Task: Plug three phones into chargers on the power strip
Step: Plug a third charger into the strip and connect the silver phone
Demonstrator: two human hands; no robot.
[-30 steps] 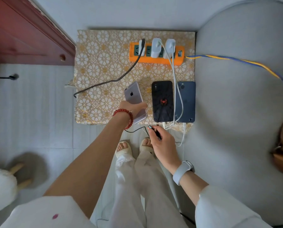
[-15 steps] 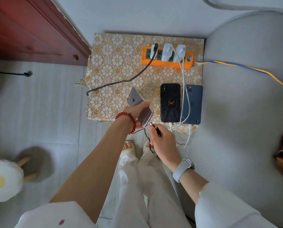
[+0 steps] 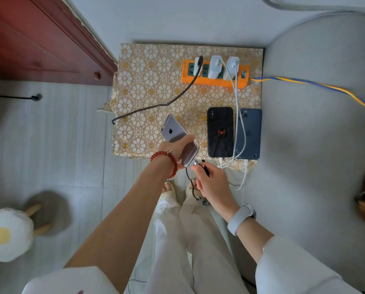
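My left hand (image 3: 178,148) grips a silver phone (image 3: 173,130), tilted above the near edge of the small table (image 3: 147,85). My right hand (image 3: 211,183) pinches the metal plug (image 3: 196,163) of a black braided cable (image 3: 169,102), its tip touching the phone's bottom end. That cable runs from the left charger on the orange power strip (image 3: 214,74). A black phone with a red spider (image 3: 220,131) and a dark blue phone (image 3: 249,133) lie face down on the table, each with a white cable (image 3: 239,115) at its lower end.
A red-brown wooden cabinet (image 3: 39,39) stands at the left. A grey cushioned seat (image 3: 317,134) borders the table on the right, crossed by a blue and yellow cord (image 3: 317,85). A fried-egg stool (image 3: 7,234) sits on the floor at lower left. My feet are below the table edge.
My left hand lifted and tilted the silver phone toward me. My right hand brought the black cable's plug up to the phone's bottom end.
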